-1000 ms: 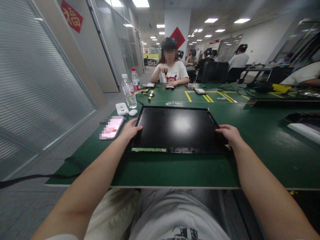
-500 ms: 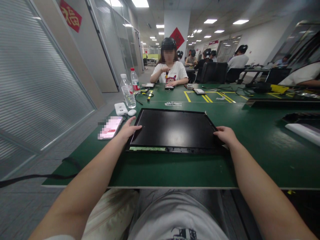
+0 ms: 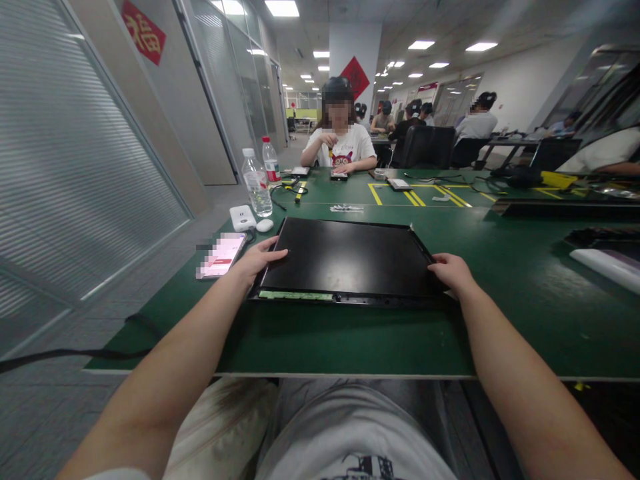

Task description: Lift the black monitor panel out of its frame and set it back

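A black LCD screen panel [image 3: 350, 257] lies face up in a thin black frame on the green table, its near edge towards me. Along that near edge runs a green circuit strip [image 3: 296, 295]. My left hand [image 3: 260, 259] grips the panel's left edge, thumb over the screen surface and other fingers at the side. On the opposite side, my right hand [image 3: 451, 272] pinches the right edge of the frame between thumb and fingers. The undersides of both grips are hidden.
Left of the panel are a phone [image 3: 224, 255], a white device [image 3: 243, 218], a round white case [image 3: 265, 226] and two bottles [image 3: 257, 183]. A person [image 3: 340, 137] sits opposite. A white bar [image 3: 605, 269] and a long dark strip [image 3: 545, 207] lie to the right.
My left hand has moved slightly right, its thumb further onto the screen. The screen's left side has shifted a little against the frame. My right hand is nearly still.
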The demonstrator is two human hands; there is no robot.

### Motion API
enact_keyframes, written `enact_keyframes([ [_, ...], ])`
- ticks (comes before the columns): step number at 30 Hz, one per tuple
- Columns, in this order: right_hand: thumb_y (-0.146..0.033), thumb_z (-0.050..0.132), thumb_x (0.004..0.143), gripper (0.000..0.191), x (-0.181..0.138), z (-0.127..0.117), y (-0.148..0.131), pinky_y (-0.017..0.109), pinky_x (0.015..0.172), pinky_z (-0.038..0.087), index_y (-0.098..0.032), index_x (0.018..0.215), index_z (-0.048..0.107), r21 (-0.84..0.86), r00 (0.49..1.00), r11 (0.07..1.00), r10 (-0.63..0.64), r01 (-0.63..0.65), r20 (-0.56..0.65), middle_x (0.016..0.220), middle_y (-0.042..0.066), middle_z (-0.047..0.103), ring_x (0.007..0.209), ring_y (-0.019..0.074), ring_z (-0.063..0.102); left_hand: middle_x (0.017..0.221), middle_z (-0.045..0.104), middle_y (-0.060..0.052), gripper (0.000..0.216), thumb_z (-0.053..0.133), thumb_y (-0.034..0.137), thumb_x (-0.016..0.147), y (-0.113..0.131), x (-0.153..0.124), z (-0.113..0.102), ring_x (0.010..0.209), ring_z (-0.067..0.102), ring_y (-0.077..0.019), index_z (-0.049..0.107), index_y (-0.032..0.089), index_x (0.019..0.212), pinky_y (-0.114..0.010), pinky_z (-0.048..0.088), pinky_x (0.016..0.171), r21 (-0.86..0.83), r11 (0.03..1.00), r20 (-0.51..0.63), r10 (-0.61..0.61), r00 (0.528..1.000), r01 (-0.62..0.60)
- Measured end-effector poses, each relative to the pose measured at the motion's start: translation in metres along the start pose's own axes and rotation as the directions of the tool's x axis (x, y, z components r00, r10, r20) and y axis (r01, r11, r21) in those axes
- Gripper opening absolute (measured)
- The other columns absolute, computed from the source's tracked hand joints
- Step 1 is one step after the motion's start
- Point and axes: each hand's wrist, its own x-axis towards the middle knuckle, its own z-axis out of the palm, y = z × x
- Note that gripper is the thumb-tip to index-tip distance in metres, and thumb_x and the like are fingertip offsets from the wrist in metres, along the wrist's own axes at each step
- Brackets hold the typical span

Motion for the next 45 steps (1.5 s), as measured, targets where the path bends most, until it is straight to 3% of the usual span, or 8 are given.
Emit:
enact_keyframes([
  [9,-0.015,0.070,0.074,0.027,-0.0023,-0.0029,-0.0039,0.040,0.094,0.057,-0.020,0.099,0.078,-0.011,0.999,1.000,0.016,-0.016,0.047,0.108,0.012,0.078,0.101,0.0295,0.074,0.087,0.083,-0.009,0.087,0.083,-0.005,0.066,0.0026,-0.0042,0.0023,0.063,0.078,-0.0239,0.062,0.013,0.148,-0.033,0.067,0.063,-0.035,0.999,0.023,0.012,1.000,-0.011],
  [16,-0.017,0.072,0.072,0.026,-0.0033,-0.0032,-0.0044,0.040,0.092,0.057,-0.021,0.097,0.078,-0.036,1.000,0.999,-0.011,0.011,0.014,0.101,0.010,0.079,0.097,0.0291,0.074,0.089,0.083,-0.009,0.085,0.079,-0.008,0.067,0.0018,-0.0044,0.0013,0.068,0.079,-0.0217,0.061,0.012,0.148,-0.032,0.068,0.067,-0.072,0.997,0.020,0.043,0.999,-0.041],
  [25,-0.017,0.074,0.067,0.027,0.0002,-0.0015,-0.0003,0.042,0.093,0.058,-0.022,0.093,0.079,-0.002,1.000,1.000,-0.024,0.024,0.003,0.097,0.010,0.079,0.095,0.0303,0.075,0.109,0.083,-0.014,0.086,0.086,-0.004,0.063,0.0008,-0.0015,-0.0028,0.080,0.081,-0.0261,0.065,0.013,0.145,-0.034,0.068,0.070,-0.052,0.996,0.052,0.080,0.995,-0.077],
  [32,-0.017,0.072,0.070,0.024,-0.0007,-0.0035,-0.0032,0.043,0.096,0.056,-0.020,0.094,0.078,-0.049,0.999,0.999,-0.022,0.023,0.031,0.102,0.012,0.078,0.101,0.0318,0.074,0.120,0.081,-0.014,0.074,0.084,-0.003,0.063,0.0044,-0.0084,0.0019,0.097,0.081,-0.0281,0.072,0.013,0.133,-0.033,0.067,0.081,-0.028,0.992,0.078,0.127,0.989,-0.126],
  [37,-0.017,0.072,0.070,0.028,-0.0007,-0.0033,-0.0028,0.041,0.092,0.057,-0.021,0.097,0.078,-0.021,1.000,1.000,-0.001,0.001,0.030,0.096,0.010,0.077,0.096,0.0299,0.074,0.119,0.082,-0.014,0.072,0.081,-0.003,0.064,0.0055,-0.0087,0.0034,0.101,0.081,-0.0286,0.070,0.012,0.133,-0.032,0.066,0.081,-0.058,0.987,0.116,0.159,0.981,-0.153],
  [42,-0.023,0.076,0.070,0.050,0.0004,-0.0046,-0.0039,0.042,0.094,0.057,-0.022,0.120,0.077,0.020,0.998,1.000,-0.010,0.011,-0.058,0.092,0.007,0.075,0.092,0.0283,0.072,0.116,0.083,-0.013,0.075,0.081,-0.004,0.062,0.0044,-0.0065,0.0031,0.100,0.081,-0.0274,0.068,0.012,0.134,-0.030,0.066,0.081,-0.080,0.978,0.143,0.204,0.968,-0.195],
  [45,-0.028,0.075,0.076,0.038,-0.0025,-0.0072,-0.0083,0.043,0.097,0.056,-0.022,0.113,0.078,0.080,0.998,0.997,0.027,-0.022,-0.054,0.097,0.008,0.076,0.096,0.0289,0.072,0.118,0.082,-0.012,0.079,0.083,-0.004,0.061,0.0039,-0.0066,0.0030,0.104,0.080,-0.0272,0.066,0.014,0.136,-0.031,0.066,0.086,-0.084,0.969,0.141,0.242,0.960,-0.232],
])
